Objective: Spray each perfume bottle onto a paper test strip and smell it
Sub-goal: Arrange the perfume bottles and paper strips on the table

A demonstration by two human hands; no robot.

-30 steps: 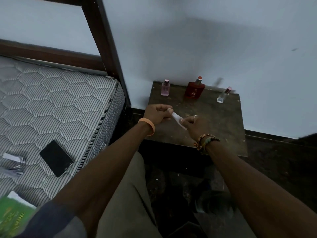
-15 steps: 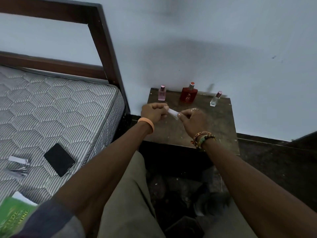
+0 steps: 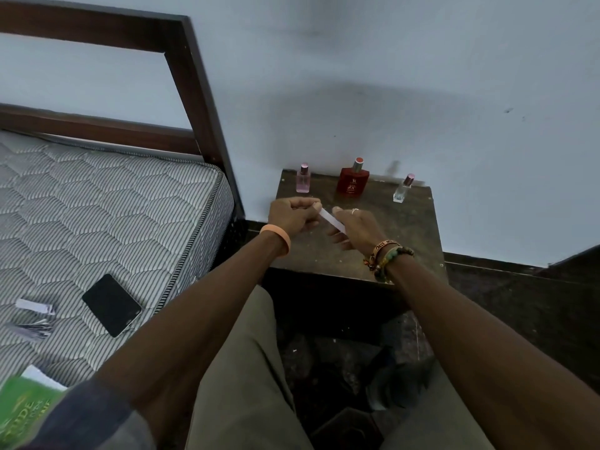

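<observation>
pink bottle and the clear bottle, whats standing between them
The red perfume bottle stands between the pink bottle and the clear bottle, in a row at the back of the small table; the head view shows it.

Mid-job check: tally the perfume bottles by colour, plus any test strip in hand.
Pink perfume bottle: 1
Red perfume bottle: 1
Clear perfume bottle: 1
Paper test strip, held by left hand and right hand: 1
Total: 4

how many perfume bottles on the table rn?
3, in a row along the back of the table: pink bottle left, red bottle middle, clear bottle right. None looks hidden.
</observation>
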